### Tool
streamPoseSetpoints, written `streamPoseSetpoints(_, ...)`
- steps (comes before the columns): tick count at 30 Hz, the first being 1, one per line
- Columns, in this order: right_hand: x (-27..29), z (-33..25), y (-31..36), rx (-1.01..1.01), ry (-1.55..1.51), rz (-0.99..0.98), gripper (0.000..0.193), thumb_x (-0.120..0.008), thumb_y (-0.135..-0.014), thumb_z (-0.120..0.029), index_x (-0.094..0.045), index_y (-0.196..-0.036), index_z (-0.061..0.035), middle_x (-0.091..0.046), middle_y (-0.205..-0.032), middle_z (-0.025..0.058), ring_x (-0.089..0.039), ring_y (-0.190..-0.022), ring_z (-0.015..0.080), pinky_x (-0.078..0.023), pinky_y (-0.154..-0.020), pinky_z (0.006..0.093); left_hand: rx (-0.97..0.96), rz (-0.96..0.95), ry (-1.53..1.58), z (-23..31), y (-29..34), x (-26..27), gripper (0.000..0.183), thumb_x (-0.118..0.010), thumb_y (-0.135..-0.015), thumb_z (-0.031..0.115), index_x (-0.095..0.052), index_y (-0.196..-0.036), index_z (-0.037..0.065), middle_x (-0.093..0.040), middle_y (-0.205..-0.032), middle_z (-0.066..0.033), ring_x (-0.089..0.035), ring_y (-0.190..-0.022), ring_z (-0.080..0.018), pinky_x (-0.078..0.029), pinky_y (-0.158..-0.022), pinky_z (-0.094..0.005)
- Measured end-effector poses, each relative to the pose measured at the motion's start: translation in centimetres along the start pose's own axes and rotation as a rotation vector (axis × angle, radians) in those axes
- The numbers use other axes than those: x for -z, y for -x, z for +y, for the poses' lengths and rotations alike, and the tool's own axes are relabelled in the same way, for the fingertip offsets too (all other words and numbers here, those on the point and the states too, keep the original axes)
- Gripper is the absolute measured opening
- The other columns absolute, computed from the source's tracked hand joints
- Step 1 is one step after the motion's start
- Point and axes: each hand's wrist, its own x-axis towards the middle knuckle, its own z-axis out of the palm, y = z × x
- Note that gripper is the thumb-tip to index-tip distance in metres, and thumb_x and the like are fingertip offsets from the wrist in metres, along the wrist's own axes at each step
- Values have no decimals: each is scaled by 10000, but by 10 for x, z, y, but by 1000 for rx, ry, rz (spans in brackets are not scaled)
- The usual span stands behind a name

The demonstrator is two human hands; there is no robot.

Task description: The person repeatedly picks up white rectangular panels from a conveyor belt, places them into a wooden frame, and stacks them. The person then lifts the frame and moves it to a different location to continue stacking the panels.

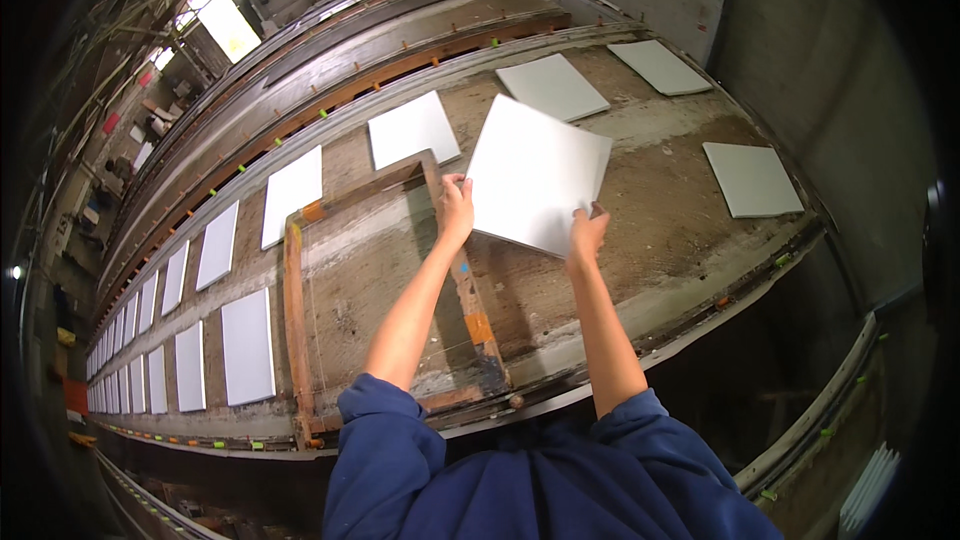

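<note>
Between my two hands I hold a white rectangular panel [540,175], tilted above the long table. My left hand [456,208] grips its left edge, and my right hand [587,231] pinches its lower right corner, thumb on the face. Beneath my left forearm a worn wooden frame [293,310] with orange patches lies on the tabletop. Behind the held panel, one white panel [412,128] lies just past the frame's far corner, and another [553,87] lies farther right. To the right a single white panel [753,180] rests near the table's end.
Two rows of white panels [248,345] run off to the left along the brown, stained table [640,270]. Beyond it stand more long tables [400,40] with small green and orange clips on their edges. A grey wall [820,90] closes the right side.
</note>
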Motion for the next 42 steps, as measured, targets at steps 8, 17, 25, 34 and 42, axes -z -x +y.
streamPoseSetpoints(8, -36, -42, 66, 486, -158, -414, 519, -550, -879, -157, -330, -1344, -87, -577, -1035, 209, -560, -950, 221, -438, -793, 325, 21, 37, 511, -43, 48, 147, 267, -445, -941, 253, -377, -1113, 61, -616, -890, -132, -601, -793, -243, -454, -716, -351)
streamPoseSetpoints(17, -117, 46, 130, 392, 141, -640, 494, -554, -865, -134, -400, -1334, -121, -612, -856, 121, -569, -783, 175, -447, -694, 305, -66, 7, -318, -170, 135, 309, 215, -570, -844, 150, -546, -1039, 61, -534, -1116, -87, -453, -1089, -291, -364, -923, -432)
streamPoseSetpoints(25, -139, 77, 196, 380, 323, -687, 492, -548, -867, -121, -395, -1334, -94, -599, -959, 178, -591, -832, 209, -461, -772, 326, -27, 11, -555, -199, 167, 318, 140, -564, -849, 149, -626, -905, 37, -414, -1252, -113, -291, -1232, -324, -328, -998, -460)
streamPoseSetpoints(34, -137, 84, 228, 279, 387, -686, 494, -535, -868, -110, -386, -1338, -72, -614, -1011, 195, -610, -901, 224, -458, -804, 328, 17, -16, -386, -206, 171, 316, 133, -651, -796, 182, -647, -844, 58, -334, -1323, -90, -285, -1239, -326, -303, -1042, -447)
streamPoseSetpoints(42, -135, 91, 231, 367, 395, -642, 486, -529, -868, -129, -388, -1325, -42, -482, -1251, 237, -452, -1179, 369, -375, -960, 385, 38, -52, -361, -207, 172, 319, 172, -759, -666, 172, -695, -802, 89, -306, -1367, -64, -220, -1270, -323, -267, -1066, -454)
